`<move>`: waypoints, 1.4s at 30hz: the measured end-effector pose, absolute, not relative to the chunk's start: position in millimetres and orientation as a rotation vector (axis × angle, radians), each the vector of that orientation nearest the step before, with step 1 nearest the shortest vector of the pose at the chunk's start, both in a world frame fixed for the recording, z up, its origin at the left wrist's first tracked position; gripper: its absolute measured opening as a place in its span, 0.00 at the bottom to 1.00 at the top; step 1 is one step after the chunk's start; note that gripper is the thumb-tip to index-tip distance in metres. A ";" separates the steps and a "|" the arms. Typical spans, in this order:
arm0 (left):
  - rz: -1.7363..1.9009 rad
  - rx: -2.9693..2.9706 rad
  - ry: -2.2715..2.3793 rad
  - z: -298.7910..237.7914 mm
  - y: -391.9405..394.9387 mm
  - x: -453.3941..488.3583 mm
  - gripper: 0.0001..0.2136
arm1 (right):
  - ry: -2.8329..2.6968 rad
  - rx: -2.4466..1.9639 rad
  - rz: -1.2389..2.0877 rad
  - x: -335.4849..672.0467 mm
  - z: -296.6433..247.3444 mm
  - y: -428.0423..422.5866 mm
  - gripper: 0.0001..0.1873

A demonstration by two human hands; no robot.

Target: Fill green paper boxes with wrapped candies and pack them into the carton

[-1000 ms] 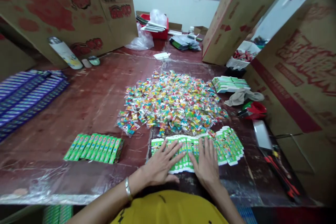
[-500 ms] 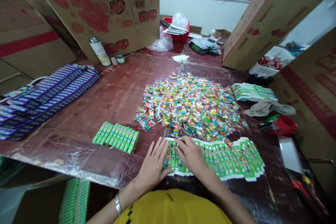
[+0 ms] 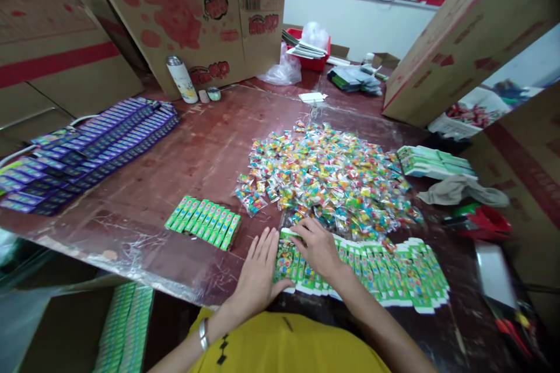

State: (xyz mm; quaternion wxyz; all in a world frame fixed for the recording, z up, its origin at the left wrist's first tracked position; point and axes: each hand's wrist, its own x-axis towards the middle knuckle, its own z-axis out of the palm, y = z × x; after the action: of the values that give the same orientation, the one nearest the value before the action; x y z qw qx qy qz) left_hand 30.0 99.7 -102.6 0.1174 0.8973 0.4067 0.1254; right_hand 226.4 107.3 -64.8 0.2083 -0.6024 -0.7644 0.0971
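The left hand (image 3: pixel 258 273) lies flat, palm down, with its fingers (image 3: pixel 265 245) straight and slightly spread. It holds nothing, and its thumb touches the left end of the fanned row of flat green cartons (image 3: pixel 394 274). These lie on the surface (image 3: pixel 205 148) just below the candy pile (image 3: pixel 328 178). The right hand (image 3: pixel 318 252) rests on the leftmost cartons with its fingers (image 3: pixel 303 232) bent at their top edge. Whether they pinch one cannot be told.

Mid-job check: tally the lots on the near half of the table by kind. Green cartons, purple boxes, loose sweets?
Green cartons: 3 (row of boxes, fanned flats, stack of flats)
Purple boxes: 1 (spread)
Loose sweets: 1 (heap)
Total: 5
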 end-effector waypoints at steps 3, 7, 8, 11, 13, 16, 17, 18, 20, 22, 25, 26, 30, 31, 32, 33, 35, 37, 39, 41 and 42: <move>0.406 2.589 1.181 -105.3 98.1 29.6 0.49 | -2.137 -1.626 0.264 227.7 -61.7 104.9 0.08; 0.452 2.542 1.142 -100.6 97.1 30.2 0.42 | -1.960 -1.616 0.467 229.5 -57.1 108.3 0.04; 0.456 2.523 1.141 -96.7 97.4 31.3 0.40 | -1.863 -1.621 0.595 229.6 -56.9 110.6 0.04; 0.443 2.447 1.212 -81.3 100.2 37.8 0.37 | -1.549 -1.607 0.961 229.0 -59.6 118.0 0.06; 0.421 2.400 1.288 -72.5 102.5 43.2 0.36 | -1.439 -1.595 1.044 228.5 -63.4 121.7 0.08; 0.397 2.359 1.325 -67.8 104.8 49.1 0.31 | -1.395 -1.566 1.058 230.0 -70.5 123.0 0.09; 0.402 2.350 1.324 -68.3 105.1 50.0 0.30 | -1.376 -1.549 1.077 231.5 -72.5 122.5 0.09; 0.413 2.340 1.319 -69.1 105.3 50.3 0.29 | -1.357 -1.533 1.099 233.5 -74.0 121.5 0.09; 0.446 2.291 1.300 -69.8 106.0 49.1 0.30 | -1.333 -1.528 1.128 238.8 -73.8 119.0 0.10; 0.500 2.164 1.290 -66.3 108.7 45.7 0.30 | -1.359 -1.583 1.052 244.5 -67.5 115.7 0.11; 0.603 1.782 1.197 -52.8 117.2 38.4 0.27 | -1.460 -1.682 0.730 248.7 -47.8 109.7 0.14; 0.622 1.617 1.117 -47.6 120.6 35.9 0.26 | -1.501 -1.670 0.674 247.6 -40.1 107.3 0.16; 0.643 1.072 0.750 -33.7 129.6 28.7 0.23 | -1.709 -1.396 0.940 232.7 -18.3 99.4 0.23; 0.650 1.006 0.693 -32.5 130.1 27.3 0.23 | -1.728 -1.337 1.023 228.7 -16.1 98.7 0.24; 0.655 0.969 0.654 -31.7 129.8 25.9 0.23 | -1.722 -1.303 1.094 225.8 -14.7 98.8 0.24; 0.651 0.959 0.626 -31.1 129.0 24.5 0.23 | -1.691 -1.287 1.167 224.2 -13.9 99.7 0.23; 0.607 1.001 0.595 -29.3 126.6 21.8 0.23 | -1.599 -1.264 1.354 225.6 -12.2 103.4 0.16; 0.543 1.087 0.584 -27.2 124.3 20.3 0.22 | -1.571 -1.217 1.558 230.5 -9.6 108.5 0.09; 0.521 1.148 0.608 -26.7 122.9 21.2 0.19 | -1.582 -1.173 1.707 234.3 -7.2 113.0 0.10; 0.587 1.132 0.670 -29.8 121.9 24.9 0.17 | -1.502 -1.200 1.654 233.2 -7.5 115.5 0.11; 0.643 1.093 0.707 -32.7 121.4 27.6 0.17 | -1.432 -1.237 1.558 230.6 -9.3 115.8 0.11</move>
State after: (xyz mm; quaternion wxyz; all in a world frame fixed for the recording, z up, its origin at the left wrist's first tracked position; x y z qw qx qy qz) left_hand 27.6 121.4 -32.7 0.7478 0.4999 0.3233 0.2939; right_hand 230.6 115.8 -9.3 0.3383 -0.4749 -0.5498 0.5981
